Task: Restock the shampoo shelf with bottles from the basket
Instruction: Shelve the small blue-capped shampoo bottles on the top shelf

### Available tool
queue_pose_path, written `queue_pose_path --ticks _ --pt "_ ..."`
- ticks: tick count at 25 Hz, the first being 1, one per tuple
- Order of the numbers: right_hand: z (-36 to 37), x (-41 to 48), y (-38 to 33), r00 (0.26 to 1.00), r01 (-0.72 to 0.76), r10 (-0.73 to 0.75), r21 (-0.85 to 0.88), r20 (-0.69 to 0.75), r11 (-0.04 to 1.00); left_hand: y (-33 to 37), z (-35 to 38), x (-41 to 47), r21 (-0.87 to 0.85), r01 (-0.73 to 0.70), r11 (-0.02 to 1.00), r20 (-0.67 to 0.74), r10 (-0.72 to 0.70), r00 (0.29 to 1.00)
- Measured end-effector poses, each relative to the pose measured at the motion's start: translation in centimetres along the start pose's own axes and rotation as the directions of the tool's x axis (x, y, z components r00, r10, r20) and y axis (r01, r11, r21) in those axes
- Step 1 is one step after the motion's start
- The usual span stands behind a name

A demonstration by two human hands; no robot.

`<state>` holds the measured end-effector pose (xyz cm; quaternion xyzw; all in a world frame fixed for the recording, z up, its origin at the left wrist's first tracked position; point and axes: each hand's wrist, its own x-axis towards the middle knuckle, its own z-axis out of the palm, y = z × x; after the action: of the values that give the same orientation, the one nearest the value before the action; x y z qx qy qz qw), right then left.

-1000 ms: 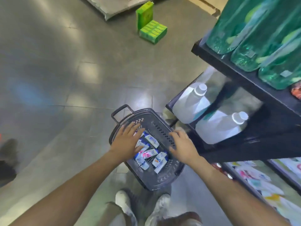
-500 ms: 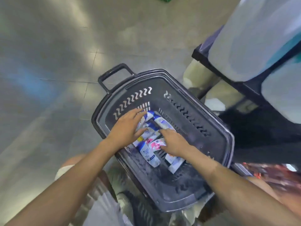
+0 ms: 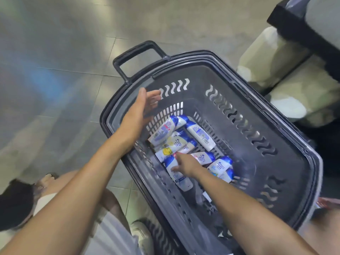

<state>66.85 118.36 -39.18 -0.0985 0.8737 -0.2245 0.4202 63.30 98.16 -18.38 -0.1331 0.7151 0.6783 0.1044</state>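
Observation:
A dark grey plastic basket (image 3: 276,111) stands on the floor right below me. Several white shampoo bottles (image 3: 200,135) with blue caps lie loose on its bottom. My right hand (image 3: 185,165) reaches down among them, its fingers spread over a bottle (image 3: 179,176) with a blue top, touching it without closing round it. My left hand (image 3: 139,111) hovers over the basket's left rim, held edge-on with fingers apart and holding nothing. The black shelf (image 3: 298,32) shows at the upper right corner.
Two large pale jugs (image 3: 270,54) sit under the black shelf, just right of the basket. The basket's handle (image 3: 136,57) sticks out at its far end. My knees and a shoe (image 3: 143,234) are below the basket. Grey tiled floor spreads to the left.
The camera has come closer to the basket. My left hand has lifted off the bottles to above the left rim. My right hand has slid left and deeper onto a blue-topped bottle.

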Motion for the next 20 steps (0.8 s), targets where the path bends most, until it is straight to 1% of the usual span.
queue_pose_path --ticks 2,3,5,7,9,10,12,14,15,17,18,20 --pt "-0.9 -0.3 0.2 1.0 -0.001 0.002 0.047 -0.012 0.999 0.0 -0.4 0.5 -0.124 0.06 0.99 0.053 -0.053 0.997" --pt "-1.8 -0.6 0.3 1.0 -0.001 0.003 0.081 -0.026 0.997 0.0 -0.5 0.9 -0.159 0.078 0.984 0.08 -0.066 0.995" --pt "-4.4 -1.5 0.0 0.996 0.015 -0.001 0.155 -0.09 0.988 -0.2 -0.5 1.6 -0.167 0.099 0.981 0.123 -0.079 0.989" --pt "-8.0 -2.8 -0.7 0.983 0.084 -0.046 0.213 -0.179 0.973 -0.6 -0.3 2.4 -0.105 0.114 0.988 0.147 -0.099 0.984" --pt "-12.1 -4.2 -1.8 0.959 0.153 -0.08 0.258 -0.272 0.954 -1.2 -0.1 2.9 0.017 0.12 0.993 0.177 -0.121 0.977" --pt "-14.1 -5.1 -2.6 0.946 0.182 -0.081 0.31 -0.313 0.933 -1.4 -0.1 2.9 0.082 0.121 0.989 0.203 -0.135 0.97" --pt "-17.5 -6.6 -4.3 0.929 0.268 -0.111 0.434 -0.353 0.86 -1.6 0.1 3.1 0.21 0.1 0.973 0.237 -0.15 0.96" --pt "-20.2 -7.8 -6.0 0.913 0.333 -0.131 0.521 -0.386 0.786 -1.6 0.3 2.9 0.29 0.034 0.957 0.264 -0.114 0.958" --pt "-21.1 -8.3 -6.8 0.907 0.359 -0.141 0.552 -0.397 0.752 -1.5 0.4 2.8 0.282 0.003 0.96 0.297 -0.09 0.951" --pt "-22.4 -9.0 -8.3 0.902 0.388 -0.153 0.601 -0.404 0.699 -1.3 0.5 2.7 0.175 -0.034 0.984 0.389 -0.037 0.921" --pt "-22.7 -9.3 -8.9 0.902 0.395 -0.162 0.613 -0.4 0.684 -1.2 0.5 2.6 0.121 -0.05 0.991 0.412 -0.004 0.911" --pt "-22.6 -9.8 -10.0 0.908 0.394 -0.182 0.623 -0.376 0.675 -0.9 0.4 2.3 0.084 -0.07 0.994 0.376 0.033 0.926"
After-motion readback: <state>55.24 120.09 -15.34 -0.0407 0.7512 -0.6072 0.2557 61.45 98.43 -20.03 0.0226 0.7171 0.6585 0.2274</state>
